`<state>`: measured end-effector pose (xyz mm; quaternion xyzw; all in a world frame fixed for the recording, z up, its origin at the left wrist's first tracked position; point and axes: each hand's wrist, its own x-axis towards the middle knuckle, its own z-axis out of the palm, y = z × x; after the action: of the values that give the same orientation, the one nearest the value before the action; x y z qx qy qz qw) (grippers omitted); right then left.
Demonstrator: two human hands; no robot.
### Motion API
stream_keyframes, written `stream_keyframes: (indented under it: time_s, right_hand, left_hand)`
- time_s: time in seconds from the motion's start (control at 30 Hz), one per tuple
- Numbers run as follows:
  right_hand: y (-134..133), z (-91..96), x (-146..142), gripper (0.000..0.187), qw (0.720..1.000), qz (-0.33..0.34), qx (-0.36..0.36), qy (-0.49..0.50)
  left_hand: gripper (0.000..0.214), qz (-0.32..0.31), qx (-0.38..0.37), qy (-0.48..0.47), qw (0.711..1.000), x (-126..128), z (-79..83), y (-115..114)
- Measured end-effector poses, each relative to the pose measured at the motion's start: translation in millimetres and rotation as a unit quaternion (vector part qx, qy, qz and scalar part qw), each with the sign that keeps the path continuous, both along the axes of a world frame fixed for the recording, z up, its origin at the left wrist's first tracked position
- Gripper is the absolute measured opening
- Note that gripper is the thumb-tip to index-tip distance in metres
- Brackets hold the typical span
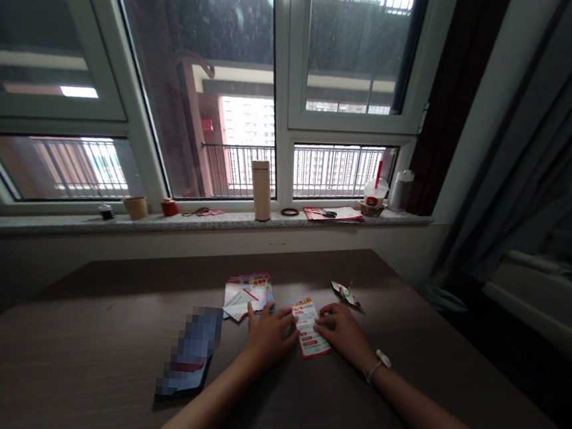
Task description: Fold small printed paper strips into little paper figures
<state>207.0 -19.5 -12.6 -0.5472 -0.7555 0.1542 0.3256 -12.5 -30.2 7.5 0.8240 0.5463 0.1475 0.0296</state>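
Observation:
A narrow printed leaflet (311,333) with red labels lies on the brown table in front of me. My left hand (268,333) rests at its left edge, palm down, fingers spread apart. At the right edge, the bent fingers of my right hand (343,330) are closed on the leaflet's border; the thumb's grip is partly hidden. A white bracelet (379,364) circles my right wrist. Just beyond my left hand are colourful printed papers (249,290) with a folded white slip (241,304) on top. Past my right hand lies a crumpled wrapper (346,294).
Left of my left forearm a dark phone (191,353) lies on the table (105,332). Along the windowsill (215,220) stand a beige flask (260,191), a paper cup (135,207), a drink cup with a red straw (375,190), and scissors (329,213) on papers.

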Motion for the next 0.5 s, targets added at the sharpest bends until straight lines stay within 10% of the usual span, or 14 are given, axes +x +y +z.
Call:
stream_keyframes:
  time_s: [0.5]
  right_hand:
    - [-6.9,16.3,-4.8,0.034,0.991,-0.013,-0.018,-0.134]
  left_hand:
    - [0.032,0.003,-0.002,0.004,1.0,0.0,3.7,-0.4]
